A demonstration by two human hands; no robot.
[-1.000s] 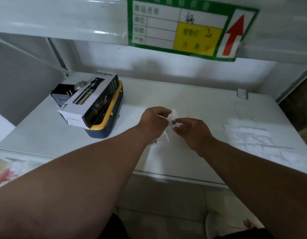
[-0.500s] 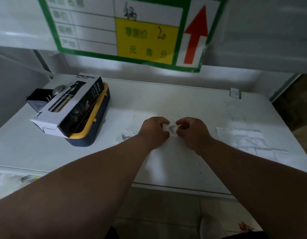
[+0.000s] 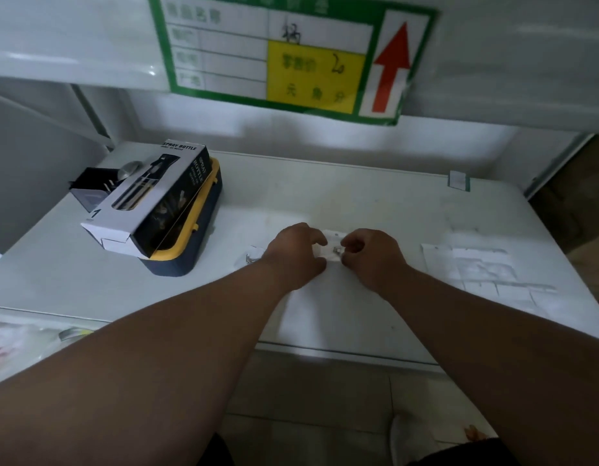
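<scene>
A small clear plastic packet (image 3: 332, 245) with small metal parts inside sits between my two hands over the white shelf (image 3: 325, 200). My left hand (image 3: 296, 255) pinches its left side with curled fingers. My right hand (image 3: 372, 255) pinches its right side, thumb and forefinger near the metal bit. A second small clear packet (image 3: 254, 257) lies on the shelf just left of my left wrist, partly hidden.
A spray bottle box (image 3: 150, 203) leans on a navy and yellow case (image 3: 194, 237) at the left, with a small black box (image 3: 91, 185) behind. Flat white paper sheets (image 3: 476, 270) lie at the right. A green price sign (image 3: 291, 55) hangs overhead.
My hands came down from a raised hold to the shelf and closed in on the packet. The view shifted, so the sign and boxes appear further left than before.
</scene>
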